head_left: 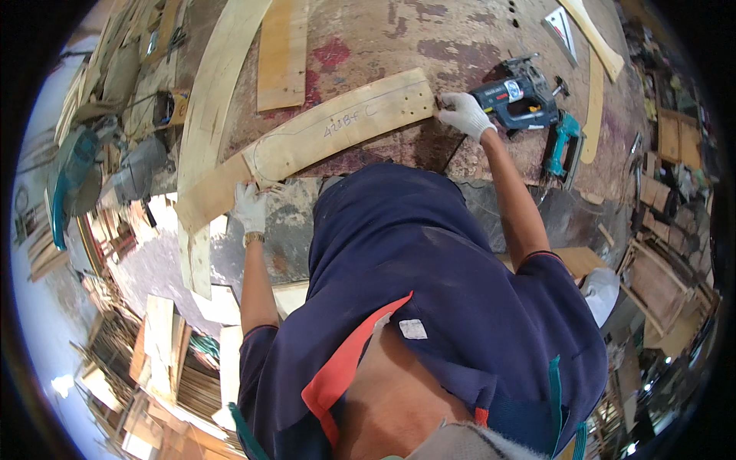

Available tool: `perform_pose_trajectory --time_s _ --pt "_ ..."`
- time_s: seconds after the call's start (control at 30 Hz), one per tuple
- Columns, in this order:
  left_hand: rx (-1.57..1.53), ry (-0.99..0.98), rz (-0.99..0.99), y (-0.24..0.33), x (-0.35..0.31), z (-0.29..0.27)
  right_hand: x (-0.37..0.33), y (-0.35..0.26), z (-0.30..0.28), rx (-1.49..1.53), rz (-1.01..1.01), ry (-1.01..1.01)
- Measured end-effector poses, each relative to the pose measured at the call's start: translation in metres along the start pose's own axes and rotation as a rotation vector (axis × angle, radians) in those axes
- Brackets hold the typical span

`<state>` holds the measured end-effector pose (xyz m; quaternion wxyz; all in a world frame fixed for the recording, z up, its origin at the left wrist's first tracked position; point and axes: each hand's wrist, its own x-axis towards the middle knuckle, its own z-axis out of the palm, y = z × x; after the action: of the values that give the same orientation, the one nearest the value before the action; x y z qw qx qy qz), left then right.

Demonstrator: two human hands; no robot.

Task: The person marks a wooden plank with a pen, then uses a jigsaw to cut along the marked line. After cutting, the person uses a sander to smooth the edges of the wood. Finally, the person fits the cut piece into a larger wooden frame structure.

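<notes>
Reaching out to both ends of a curved board (349, 123), the person has it lying on the table (452, 50) at about twelve o'clock. Marking looks done: a drawn line and handwriting show on its face, with small dark spots, perhaps holes, at the right end. Wood stands on both sides of most of the line, so it seems uncut there.

From the gloved left hand (250, 208), the marked board stretches toward two o'clock; a plainer wood piece (211, 198) meets its near end. From the gloved right hand (464, 115), the board runs toward nine o'clock, its tip just beside the fingers. Whether either hand's fingers are clamped or merely resting, I cannot tell. A dark power tool (527, 115) sits at two o'clock from the right hand, close by.
</notes>
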<state>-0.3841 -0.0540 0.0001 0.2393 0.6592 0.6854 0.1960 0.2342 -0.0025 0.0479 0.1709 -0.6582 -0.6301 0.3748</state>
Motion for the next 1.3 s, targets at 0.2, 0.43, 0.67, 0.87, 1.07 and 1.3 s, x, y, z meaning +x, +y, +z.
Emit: perform_pose_trajectory --time_s 0.2,0.43,0.67,0.87,1.07,1.3 --pt "0.289 -0.005 0.176 0.035 0.000 -0.008 -0.001 0.000 0.027 0.064 0.218 0.220" --pt "0.104 -0.014 0.098 0.036 0.001 -0.011 0.000 -0.010 0.046 0.120 0.310 0.370" --pt "0.270 -0.070 0.174 0.036 0.004 -0.014 0.003 -0.008 0.051 0.164 0.303 0.415" --pt "0.247 -0.081 0.152 0.033 0.003 -0.014 0.004 -0.007 0.052 0.152 0.333 0.420" --pt "0.257 -0.072 0.190 0.038 0.001 -0.007 0.005 -0.009 0.041 0.195 0.424 0.391" --pt "0.307 -0.064 0.199 0.050 0.002 -0.012 0.006 -0.004 0.040 0.160 0.356 0.347"
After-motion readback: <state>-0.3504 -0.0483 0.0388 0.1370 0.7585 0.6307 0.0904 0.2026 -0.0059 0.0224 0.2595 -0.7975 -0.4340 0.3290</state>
